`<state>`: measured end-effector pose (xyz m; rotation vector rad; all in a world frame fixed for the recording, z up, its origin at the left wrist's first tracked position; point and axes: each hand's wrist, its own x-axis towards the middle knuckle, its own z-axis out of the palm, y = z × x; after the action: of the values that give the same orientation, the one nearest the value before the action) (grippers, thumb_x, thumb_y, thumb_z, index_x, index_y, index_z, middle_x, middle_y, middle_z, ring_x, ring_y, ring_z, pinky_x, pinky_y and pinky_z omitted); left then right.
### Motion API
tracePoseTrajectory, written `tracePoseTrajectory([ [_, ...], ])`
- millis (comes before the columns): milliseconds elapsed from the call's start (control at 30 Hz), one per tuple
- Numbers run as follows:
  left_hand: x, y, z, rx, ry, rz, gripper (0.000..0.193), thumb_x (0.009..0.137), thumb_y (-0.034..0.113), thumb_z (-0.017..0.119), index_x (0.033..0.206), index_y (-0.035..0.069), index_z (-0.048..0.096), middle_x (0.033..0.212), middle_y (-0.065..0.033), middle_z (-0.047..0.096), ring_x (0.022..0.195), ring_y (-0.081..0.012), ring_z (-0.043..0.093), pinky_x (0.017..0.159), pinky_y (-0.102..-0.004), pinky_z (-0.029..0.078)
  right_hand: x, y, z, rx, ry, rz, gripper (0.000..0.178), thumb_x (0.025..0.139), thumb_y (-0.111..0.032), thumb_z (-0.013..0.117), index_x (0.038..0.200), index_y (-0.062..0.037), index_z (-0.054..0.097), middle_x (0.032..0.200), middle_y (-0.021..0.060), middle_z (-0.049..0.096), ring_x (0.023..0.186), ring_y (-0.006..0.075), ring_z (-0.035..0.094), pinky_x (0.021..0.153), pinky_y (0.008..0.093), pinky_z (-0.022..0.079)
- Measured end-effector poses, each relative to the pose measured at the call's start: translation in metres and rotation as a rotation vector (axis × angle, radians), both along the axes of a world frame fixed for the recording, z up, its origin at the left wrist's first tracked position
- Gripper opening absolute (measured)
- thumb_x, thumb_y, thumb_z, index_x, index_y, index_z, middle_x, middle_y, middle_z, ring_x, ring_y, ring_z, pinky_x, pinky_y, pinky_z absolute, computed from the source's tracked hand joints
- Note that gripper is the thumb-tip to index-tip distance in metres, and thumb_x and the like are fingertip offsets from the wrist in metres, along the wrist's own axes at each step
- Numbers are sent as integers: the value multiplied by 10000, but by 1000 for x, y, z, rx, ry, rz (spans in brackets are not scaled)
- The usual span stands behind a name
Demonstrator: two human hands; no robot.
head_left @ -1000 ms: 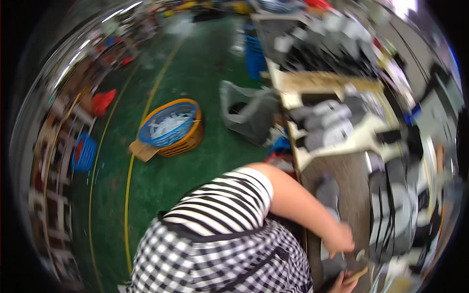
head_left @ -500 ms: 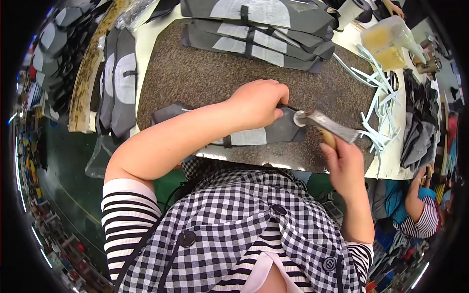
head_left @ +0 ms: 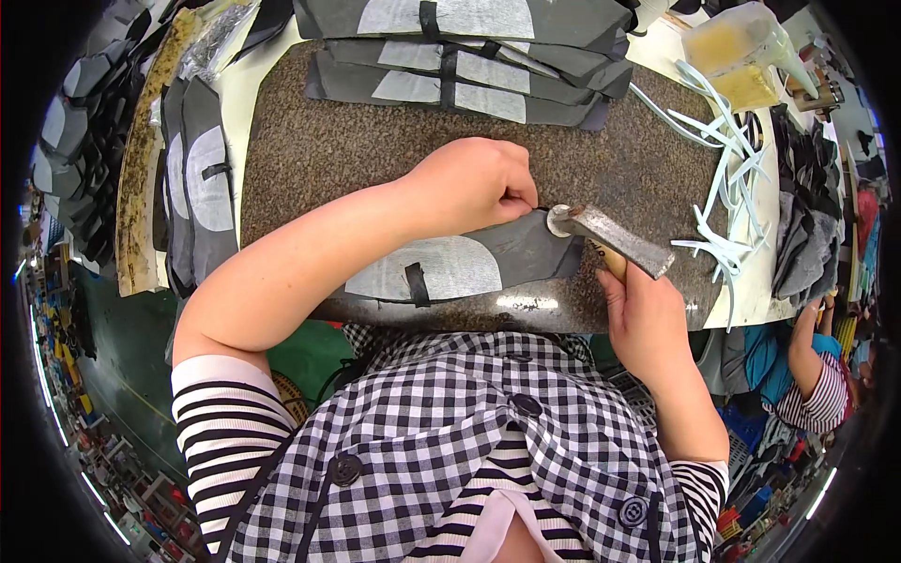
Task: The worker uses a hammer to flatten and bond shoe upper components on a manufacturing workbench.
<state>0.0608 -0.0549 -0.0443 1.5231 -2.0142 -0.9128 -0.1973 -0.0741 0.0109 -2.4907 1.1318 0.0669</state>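
A wooden-handled hammer [head_left: 618,237] is gripped in my right hand [head_left: 649,314], thumb along the handle. Its round metal face rests on or just over the right end of a dark grey flat panel [head_left: 526,255]. That panel lies at the near edge of the brown speckled board and bears a whitish patch with a small black tab. My left hand [head_left: 493,180] is closed in a pinch at the panel's far edge, beside the hammer head. A thin dark edge shows at its fingertips; the rest of the pinch is hidden.
Similar grey panels [head_left: 469,83] lie stacked across the board's far side, with more panels [head_left: 202,169] at the left. Pale blue strips [head_left: 727,202] lie tangled at the right, near a clear container of yellowish glue-like stuff [head_left: 737,56]. Another person's arm [head_left: 805,342] shows at far right.
The whole view has shifted somewhat, with the board and stacks now further left. Hammer and left hand stay close together at the panel's right end; more of its whitish patch and tab now shows.
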Motion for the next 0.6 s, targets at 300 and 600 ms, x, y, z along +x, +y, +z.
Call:
tracePoseTrajectory([
  [300,2,4,-10,-470,-206,-215,61,755,150,664,771,92,676,757,-33,558,767,-243,602,684,-369,512,13,-15,5,-23,-31,85,193,902,-169,571,1020,-26,517,837,197,615,764,417,604,644,498,472],
  [600,0,16,-4,-477,-290,-143,56,747,173,652,739,119,660,783,-9,563,808,-223,570,728,-383,490,12,-22,6,-24,-89,127,223,905,-161,564,1075,-26,515,867,202,624,775,417,612,656,490,483],
])
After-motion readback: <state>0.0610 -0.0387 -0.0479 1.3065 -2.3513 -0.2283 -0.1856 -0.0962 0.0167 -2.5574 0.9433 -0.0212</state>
